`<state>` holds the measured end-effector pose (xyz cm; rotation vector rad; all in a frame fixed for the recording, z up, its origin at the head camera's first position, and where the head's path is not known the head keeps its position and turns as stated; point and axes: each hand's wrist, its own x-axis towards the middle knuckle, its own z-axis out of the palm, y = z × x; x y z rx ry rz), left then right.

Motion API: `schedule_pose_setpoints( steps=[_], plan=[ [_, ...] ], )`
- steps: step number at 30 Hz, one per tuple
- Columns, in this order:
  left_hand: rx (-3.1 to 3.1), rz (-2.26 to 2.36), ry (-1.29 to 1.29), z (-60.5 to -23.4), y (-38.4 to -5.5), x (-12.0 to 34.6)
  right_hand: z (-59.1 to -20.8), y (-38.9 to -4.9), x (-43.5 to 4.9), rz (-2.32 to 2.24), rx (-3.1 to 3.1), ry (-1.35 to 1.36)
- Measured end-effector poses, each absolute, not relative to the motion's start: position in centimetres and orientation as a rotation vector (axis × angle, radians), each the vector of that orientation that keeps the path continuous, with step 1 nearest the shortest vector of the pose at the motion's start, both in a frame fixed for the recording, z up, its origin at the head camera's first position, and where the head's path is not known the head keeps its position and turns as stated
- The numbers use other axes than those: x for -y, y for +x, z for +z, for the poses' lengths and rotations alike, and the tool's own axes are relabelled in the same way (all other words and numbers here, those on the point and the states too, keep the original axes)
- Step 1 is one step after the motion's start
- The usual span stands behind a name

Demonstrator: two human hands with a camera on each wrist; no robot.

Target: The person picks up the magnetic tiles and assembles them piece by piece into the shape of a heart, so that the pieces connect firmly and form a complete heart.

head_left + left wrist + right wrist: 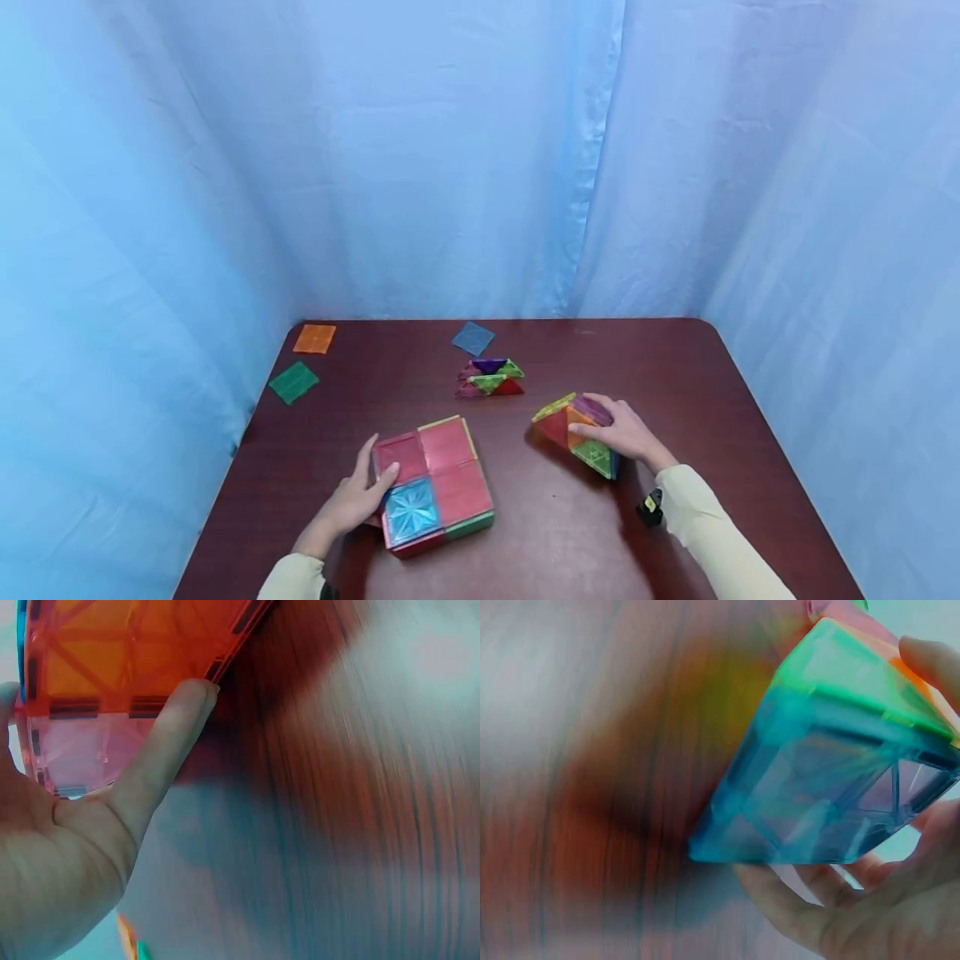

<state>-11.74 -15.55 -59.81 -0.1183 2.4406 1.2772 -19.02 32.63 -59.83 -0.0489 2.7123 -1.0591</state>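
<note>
The left hand [352, 500] holds the left side of a box built of magnetic tiles [462, 492]. Its top has red and pink squares and one blue starburst square [411, 508]. In the left wrist view, one straight digit of that hand lies along an orange tile [120, 660], above a pink one. To the right, the right hand [626, 429] grips a smaller angular magnetic-tile piece [555, 425] with red, orange, yellow, green and purple faces. It is tilted, and fingers reach under its blue side [802, 795] in the right wrist view.
Beyond the hands stand small triangular tiles [491, 385] in two rows, with a blue square tile [473, 338] behind them. An orange square [315, 339] and a green square [294, 382] lie at the table's far left. Blue curtains [450, 167] enclose the dark wooden table [637, 358].
</note>
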Motion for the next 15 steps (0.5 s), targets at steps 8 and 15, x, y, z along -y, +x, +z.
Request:
schedule_pose_setpoints(
  steps=[8, 15],
  plan=[
    [-2.150, 1.601, 0.030, -60.7, -11.9, 9.4, -61.2, -19.2, -35.3, -1.204, -2.594, 0.164],
    [-2.091, 1.626, 0.112, -60.6, -12.1, 5.6, -62.5, -18.7, -35.2, -1.344, -2.643, 0.150]
  ],
)
